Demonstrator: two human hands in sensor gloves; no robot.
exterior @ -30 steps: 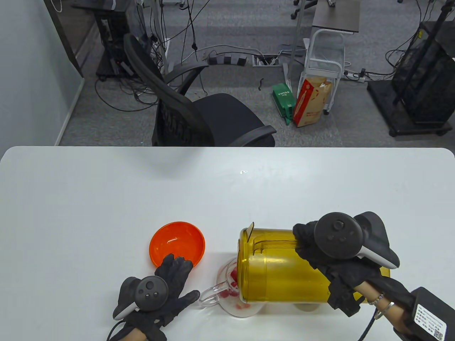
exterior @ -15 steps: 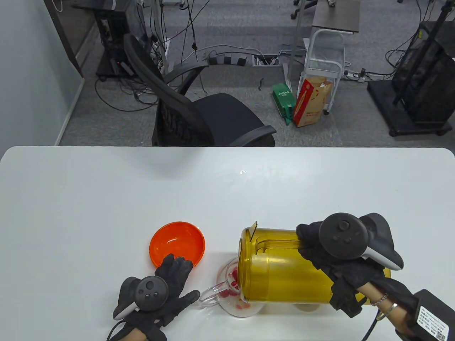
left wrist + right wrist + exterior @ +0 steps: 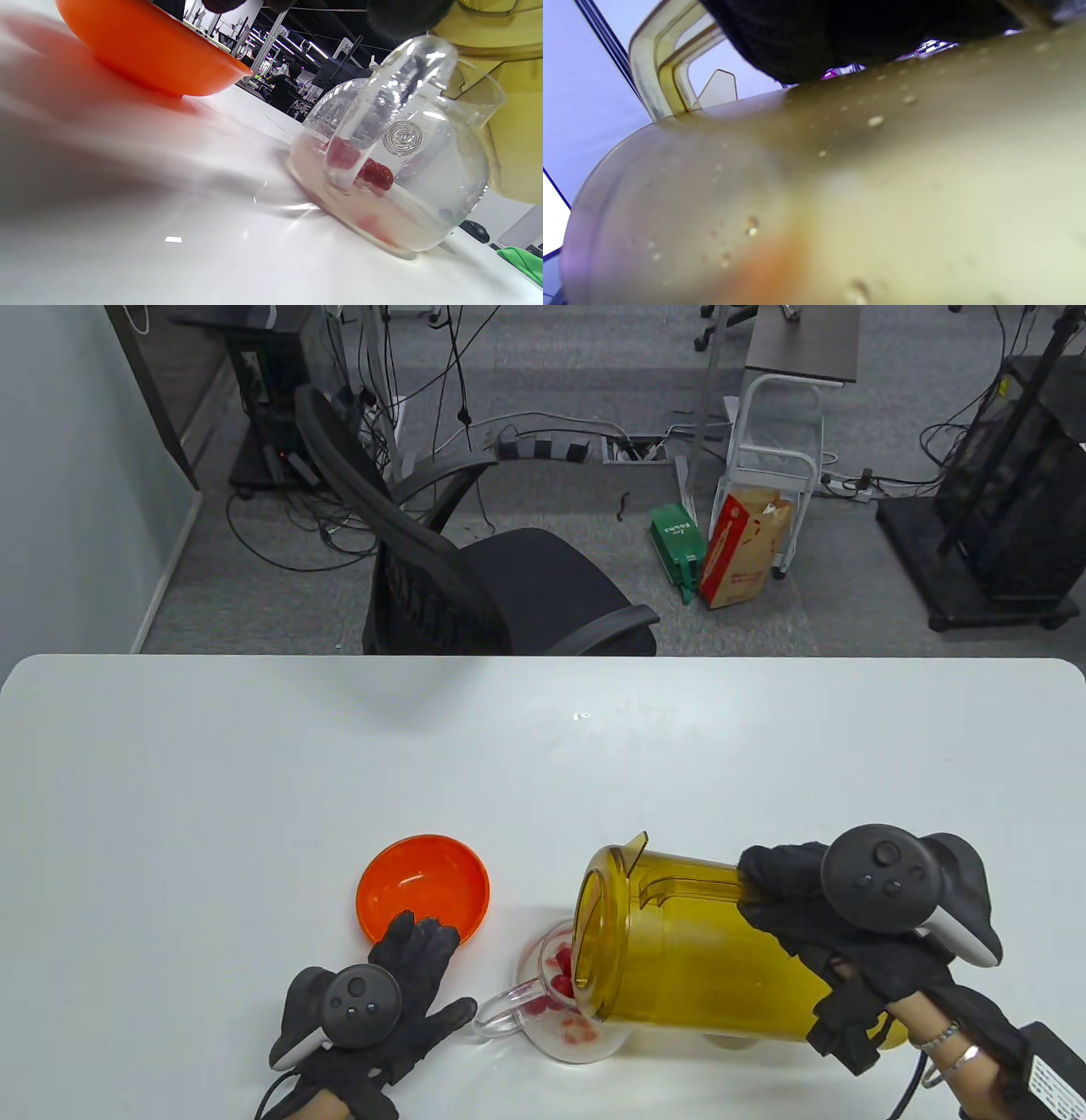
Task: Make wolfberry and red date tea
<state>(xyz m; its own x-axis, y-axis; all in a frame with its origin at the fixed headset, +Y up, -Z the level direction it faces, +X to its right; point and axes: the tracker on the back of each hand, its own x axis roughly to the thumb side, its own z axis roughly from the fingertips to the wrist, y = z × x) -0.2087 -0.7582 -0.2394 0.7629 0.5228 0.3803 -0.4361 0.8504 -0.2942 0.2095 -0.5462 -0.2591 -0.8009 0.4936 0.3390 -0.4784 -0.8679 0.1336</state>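
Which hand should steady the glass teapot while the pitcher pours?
Left. The left hand lies flat beside the teapot's handle; the right hand already has its grip on the tipped yellow pitcher.

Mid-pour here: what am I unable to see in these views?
- Stream of water: table view, yellow pitcher covers half the glass teapot.
- Right hand on the handle: right wrist view blurred, pitcher wall fills it.
- Left hand: contact with the teapot handle unclear.
- Orange bowl: near edge under fingers.
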